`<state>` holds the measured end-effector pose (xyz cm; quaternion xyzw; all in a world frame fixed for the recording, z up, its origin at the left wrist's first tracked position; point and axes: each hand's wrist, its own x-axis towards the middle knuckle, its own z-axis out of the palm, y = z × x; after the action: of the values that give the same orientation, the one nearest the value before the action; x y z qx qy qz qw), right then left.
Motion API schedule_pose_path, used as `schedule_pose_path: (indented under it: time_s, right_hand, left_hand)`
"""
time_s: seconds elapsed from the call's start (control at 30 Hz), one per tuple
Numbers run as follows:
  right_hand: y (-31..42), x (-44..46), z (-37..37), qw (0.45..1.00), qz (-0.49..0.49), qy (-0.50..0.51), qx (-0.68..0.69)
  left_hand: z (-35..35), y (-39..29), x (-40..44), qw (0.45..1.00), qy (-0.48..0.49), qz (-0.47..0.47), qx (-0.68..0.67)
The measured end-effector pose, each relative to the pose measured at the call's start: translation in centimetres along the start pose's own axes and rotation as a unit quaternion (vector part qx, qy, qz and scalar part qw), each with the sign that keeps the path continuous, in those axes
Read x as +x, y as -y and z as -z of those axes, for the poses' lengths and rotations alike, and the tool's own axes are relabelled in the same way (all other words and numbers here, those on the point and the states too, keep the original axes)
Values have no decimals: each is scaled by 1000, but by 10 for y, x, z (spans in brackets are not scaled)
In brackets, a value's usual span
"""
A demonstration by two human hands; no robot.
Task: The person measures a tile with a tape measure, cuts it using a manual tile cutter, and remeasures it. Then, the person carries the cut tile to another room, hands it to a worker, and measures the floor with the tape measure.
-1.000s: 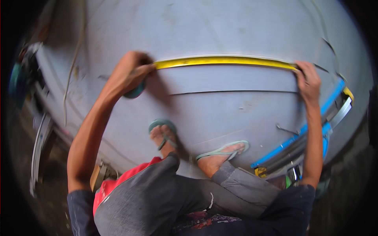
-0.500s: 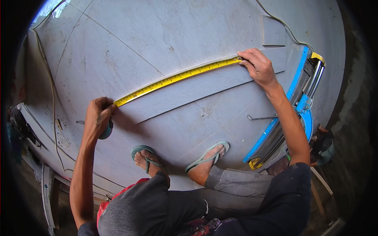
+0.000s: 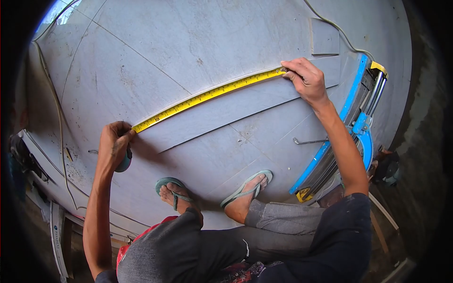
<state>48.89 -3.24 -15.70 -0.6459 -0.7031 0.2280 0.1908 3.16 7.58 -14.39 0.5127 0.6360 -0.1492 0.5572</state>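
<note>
A yellow tape measure [image 3: 207,96] is stretched along the upper long edge of a grey strip of tile [image 3: 245,106] on the floor. My left hand [image 3: 114,145] is closed around its dark teal case, which shows only in part below the palm, and the thumb presses the blade near the strip's left end. At the blade's other end, my right hand [image 3: 306,80] pinches the tip between thumb and fingers, over the strip's upper edge and short of its right end.
On the right lies a blue tile cutter [image 3: 351,99] with metal rails and a thin handle rod [image 3: 309,141]. A small tile piece [image 3: 325,37] rests beyond the strip. Cables [image 3: 56,101] run along the left and top right. My sandalled feet [image 3: 179,193] are close to the strip.
My left hand has shifted slightly left and down, and a little more blade shows. My right hand still pinches the tip; the whole view has moved slightly.
</note>
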Motion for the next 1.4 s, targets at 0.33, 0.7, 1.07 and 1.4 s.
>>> schedule_pose_path:
  time_s: [0.33, 0.7, 1.07, 1.4]
  right_hand:
    - [-5, -5, -1, 1000, 9, -9, 18]
    - [-2, -5, -2, 999, -11, -16, 33]
    - [5, -8, -3, 997, -52, -41, 37]
    - [18, -38, 5, 992, 33, -104, -56]
  left_hand:
    - [1, 0, 0, 1000, 4, -12, -6]
    - [1, 2, 0, 1000, 6, -13, 3]
    - [0, 4, -2, 1000, 13, -24, 1]
    - [3, 0, -11, 996, 14, -87, 25]
